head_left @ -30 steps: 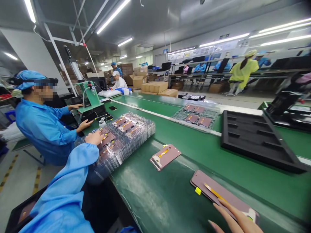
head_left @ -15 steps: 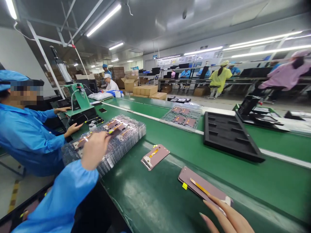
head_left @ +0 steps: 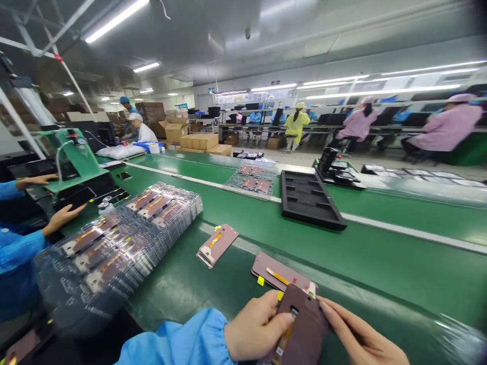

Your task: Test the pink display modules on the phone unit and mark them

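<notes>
My left hand (head_left: 258,324) holds a brownish-pink phone screen (head_left: 306,324) upright near the front edge, thumb across its face by the orange flex cable. The fingers of my right hand (head_left: 361,329) pinch that same screen's right edge. Just behind it lie stacked phone screens (head_left: 281,270) with a yellow tab and an orange flex cable, partly covered by the held one. A smaller stack of screens (head_left: 218,245) rests farther left. At the left stands a tall pile of clear plastic trays (head_left: 167,248), its top tray carrying several screens.
Across the green bench (head_left: 380,284) sit a black slotted tray (head_left: 310,197) and a clear tray with screens (head_left: 253,178). On the left, a co-worker's hand (head_left: 63,218) is beside a green press (head_left: 72,152) and a small bottle (head_left: 105,205). Cardboard boxes (head_left: 200,142) stand behind.
My left hand has come from the tray pile to the right, bringing a phone screen. My right hand has left the stacked screens and now grips the carried one. The view has swung right.
</notes>
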A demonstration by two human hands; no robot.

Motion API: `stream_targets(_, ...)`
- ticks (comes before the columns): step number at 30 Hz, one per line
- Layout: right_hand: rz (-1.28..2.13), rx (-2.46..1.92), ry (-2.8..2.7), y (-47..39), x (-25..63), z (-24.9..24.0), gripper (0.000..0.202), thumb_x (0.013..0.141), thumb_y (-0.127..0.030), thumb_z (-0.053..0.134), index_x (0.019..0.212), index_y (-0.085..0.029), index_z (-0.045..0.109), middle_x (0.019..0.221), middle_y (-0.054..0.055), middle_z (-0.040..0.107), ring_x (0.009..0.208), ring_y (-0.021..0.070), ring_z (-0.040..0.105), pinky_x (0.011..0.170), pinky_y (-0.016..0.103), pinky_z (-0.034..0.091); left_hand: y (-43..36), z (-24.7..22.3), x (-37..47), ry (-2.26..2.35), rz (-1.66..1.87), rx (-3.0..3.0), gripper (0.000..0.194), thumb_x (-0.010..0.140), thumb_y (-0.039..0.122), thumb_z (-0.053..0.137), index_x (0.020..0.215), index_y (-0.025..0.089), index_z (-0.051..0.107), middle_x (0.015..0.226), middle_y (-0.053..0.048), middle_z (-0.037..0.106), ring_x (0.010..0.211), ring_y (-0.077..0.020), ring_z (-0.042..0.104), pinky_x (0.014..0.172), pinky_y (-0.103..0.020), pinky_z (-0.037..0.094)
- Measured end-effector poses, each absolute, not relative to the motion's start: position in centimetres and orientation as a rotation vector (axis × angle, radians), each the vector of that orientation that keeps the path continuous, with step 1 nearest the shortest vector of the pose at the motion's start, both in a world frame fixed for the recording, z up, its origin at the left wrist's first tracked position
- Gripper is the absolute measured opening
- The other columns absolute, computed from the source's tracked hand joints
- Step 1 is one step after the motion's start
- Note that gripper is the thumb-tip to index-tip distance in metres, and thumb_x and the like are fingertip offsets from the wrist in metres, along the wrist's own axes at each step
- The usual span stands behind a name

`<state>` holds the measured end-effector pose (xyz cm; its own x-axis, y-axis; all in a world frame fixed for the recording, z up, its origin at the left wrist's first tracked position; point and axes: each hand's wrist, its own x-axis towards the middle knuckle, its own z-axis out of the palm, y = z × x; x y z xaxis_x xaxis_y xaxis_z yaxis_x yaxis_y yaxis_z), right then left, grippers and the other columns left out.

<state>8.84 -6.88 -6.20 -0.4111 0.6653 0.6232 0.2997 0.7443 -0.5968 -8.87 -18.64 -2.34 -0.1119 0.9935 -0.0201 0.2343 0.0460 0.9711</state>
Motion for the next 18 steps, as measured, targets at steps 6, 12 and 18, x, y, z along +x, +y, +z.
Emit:
stream_targets(6, -0.029, -0.356, -2.082, -10.1, 6.6, -4.2, 0.027, 0.09, -0.007, 0.054, 0.106, -0.02, 0.071, 0.11, 0.01, 0.072, 0.097, 0.0248, 0.067, 0.083, 0.038, 0.055, -16.4, -4.7, -8.9, 1.304, 1.404, 1.03, 0.038, 0.088, 0.044, 0.057, 0.116, 0.019, 0.062, 0.104, -0.009, 0.069, 0.093, -0.0225, 0.063, 0.087, -0.033, 0.048)
stream_targets(12, 0.614, -0.61, -1.9, -10.2, 5.3, -3.2, 0.015, 0.094, -0.018, 0.054, 0.086, -0.021, 0.067, 0.104, 0.009, 0.066, 0.096, 0.0217, 0.064, 0.081, 0.035, 0.055, -16.5, -4.5, -9.1, 1.152, 1.25, 0.974, 0.045, 0.086, 0.05, 0.061, 0.118, 0.019, 0.062, 0.105, -0.009, 0.069, 0.089, -0.0222, 0.065, 0.083, -0.032, 0.05)
stream_targets(18, 0.862, -0.757, -1.854, -8.0, 6.0, -3.7, 0.009, 0.091, -0.025, 0.06, 0.095, -0.02, 0.066, 0.096, 0.006, 0.065, 0.085, 0.0188, 0.064, 0.075, 0.03, 0.053, -17.2, -4.6, -9.1, 1.153, 1.065, 1.064, 0.043, 0.09, 0.047, 0.057, 0.122, 0.02, 0.061, 0.094, -0.007, 0.07, 0.081, -0.0184, 0.062, 0.075, -0.027, 0.048)
